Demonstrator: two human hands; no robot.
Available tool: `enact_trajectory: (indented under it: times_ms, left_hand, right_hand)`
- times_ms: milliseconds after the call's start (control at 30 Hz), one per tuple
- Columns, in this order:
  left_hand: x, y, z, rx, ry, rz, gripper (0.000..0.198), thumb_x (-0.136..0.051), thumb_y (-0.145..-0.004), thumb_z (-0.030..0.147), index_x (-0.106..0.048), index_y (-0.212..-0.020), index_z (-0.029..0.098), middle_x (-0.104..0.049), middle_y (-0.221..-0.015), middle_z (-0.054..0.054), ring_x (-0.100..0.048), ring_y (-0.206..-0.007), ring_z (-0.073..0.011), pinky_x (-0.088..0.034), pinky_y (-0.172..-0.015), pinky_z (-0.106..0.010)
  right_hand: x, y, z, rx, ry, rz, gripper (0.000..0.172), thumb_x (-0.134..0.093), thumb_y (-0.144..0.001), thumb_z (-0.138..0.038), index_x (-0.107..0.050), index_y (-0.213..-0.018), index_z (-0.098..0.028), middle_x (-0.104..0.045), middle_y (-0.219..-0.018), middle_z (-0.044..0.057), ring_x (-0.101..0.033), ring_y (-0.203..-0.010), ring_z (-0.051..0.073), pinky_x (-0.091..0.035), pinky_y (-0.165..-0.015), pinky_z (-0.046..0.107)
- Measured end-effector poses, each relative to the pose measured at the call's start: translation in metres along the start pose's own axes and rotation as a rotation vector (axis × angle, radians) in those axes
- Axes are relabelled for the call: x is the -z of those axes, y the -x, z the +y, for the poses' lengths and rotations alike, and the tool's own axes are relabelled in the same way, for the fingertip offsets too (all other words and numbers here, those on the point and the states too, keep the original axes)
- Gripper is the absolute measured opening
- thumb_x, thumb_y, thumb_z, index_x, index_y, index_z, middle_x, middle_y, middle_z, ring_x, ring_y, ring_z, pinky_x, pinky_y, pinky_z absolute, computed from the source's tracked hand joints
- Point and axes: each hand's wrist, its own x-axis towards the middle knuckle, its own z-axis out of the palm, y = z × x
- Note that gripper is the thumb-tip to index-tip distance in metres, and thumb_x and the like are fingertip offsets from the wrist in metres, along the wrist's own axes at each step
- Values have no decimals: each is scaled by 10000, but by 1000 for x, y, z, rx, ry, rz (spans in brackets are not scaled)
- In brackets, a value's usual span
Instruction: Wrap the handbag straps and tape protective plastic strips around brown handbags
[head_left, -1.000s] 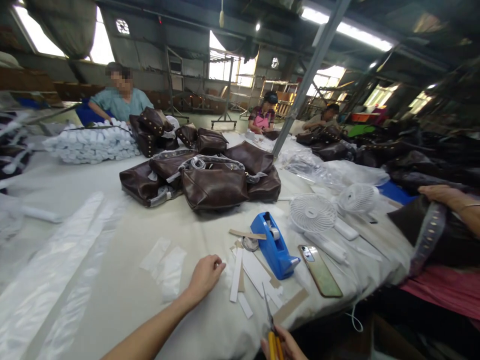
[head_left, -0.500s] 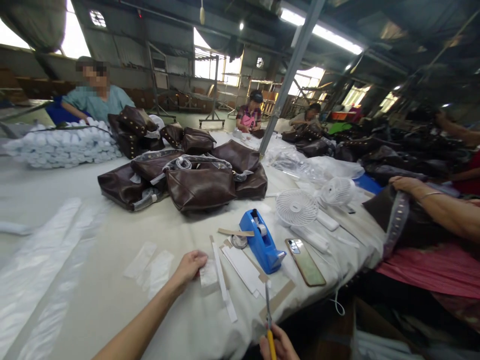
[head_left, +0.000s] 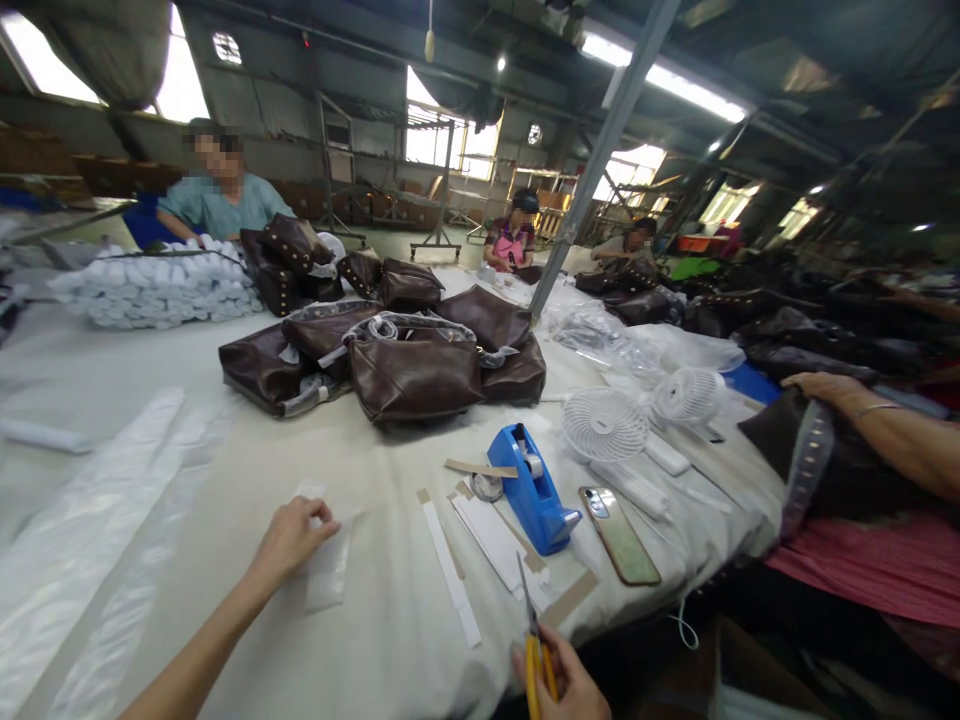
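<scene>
My left hand [head_left: 291,540] rests on the cloth-covered table [head_left: 375,640] with fingers curled, pinching a small clear plastic piece [head_left: 328,570] that lies flat there. At the bottom edge my right hand [head_left: 564,685] is closed on yellow-handled scissors [head_left: 534,640], blades pointing up and away. White paper strips [head_left: 450,570] lie between my hands, beside a blue tape dispenser [head_left: 534,497] and a phone [head_left: 619,535].
Brown leather bags [head_left: 416,370] are piled mid-table. Two small white fans [head_left: 604,425] lie right of the dispenser. A stack of white rolls [head_left: 154,285] is far left, plastic sheets [head_left: 90,520] at left. A co-worker's arm [head_left: 877,430] holds a bag at right; other people work behind.
My left hand has moved left, away from the paper strips, onto the clear plastic piece. My right hand still holds the scissors. The view has shifted slightly.
</scene>
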Motion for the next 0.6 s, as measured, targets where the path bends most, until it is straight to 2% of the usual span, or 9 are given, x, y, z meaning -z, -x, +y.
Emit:
enact_trajectory:
  times_ms: [100, 200, 300, 433, 500, 600]
  left_hand:
    - [9, -3, -27, -58, -382, 122, 498, -663, -586, 456, -639, -992, 169, -618, -1114, -136, -414, -1239, -394, -270, -1053, -487]
    - [-3, -1, -53, -79, -694, 66, 760, -612, -650, 503, -496, -1296, 120, -469, -1381, -189, -389, -1288, -404, -316, -1040, -487]
    - [-23, 0, -72, -119, -783, 6, 769, -560, -702, 516, -447, -1363, 139, -399, -1459, -171, -424, -1262, -411, -377, -999, -492]
    - [-51, 1, -77, -179, -700, 22, 680, -530, -727, 507, -532, -1289, 125, -472, -1400, -183, -461, -1240, -404, -354, -1044, -494]
    - [-65, 7, -67, -215, -566, 16, 675, -527, -718, 505, -561, -1244, 84, -509, -1353, -213, -460, -1254, -398, -341, -1070, -484]
    - [-82, 23, -42, -204, -204, -11, 652, -527, -699, 509, -605, -1162, 57, -558, -1294, -231, -473, -1251, -393, -353, -1076, -490]
  right_hand:
    - [3, -21, -14, 113, 304, 42, 432, -634, -731, -446, -681, -1084, -201, -731, -984, 105, -693, -862, 289, -529, -763, 358]
    - [-7, -42, -24, 183, 571, -6, 389, -534, -819, -345, -642, -1170, -214, -704, -1065, 108, -673, -932, 286, -505, -807, 372]
    - [-20, -58, -28, 235, 723, -74, 394, -510, -835, -243, -616, -1211, -192, -690, -1082, 105, -648, -1004, 264, -482, -869, 344]
    - [-27, -67, -41, 276, 831, -59, 499, -566, -813, -176, -538, -1309, -125, -644, -1175, 161, -608, -1087, 273, -449, -941, 344]
    - [-30, -65, -54, 307, 878, 6, 483, -576, -825, -184, -540, -1305, -146, -646, -1140, 162, -614, -1058, 288, -456, -925, 381]
    - [-40, -56, -71, 410, 847, 85, 391, -564, -862, -240, -578, -1248, -180, -643, -1110, 143, -618, -1015, 294, -476, -888, 415]
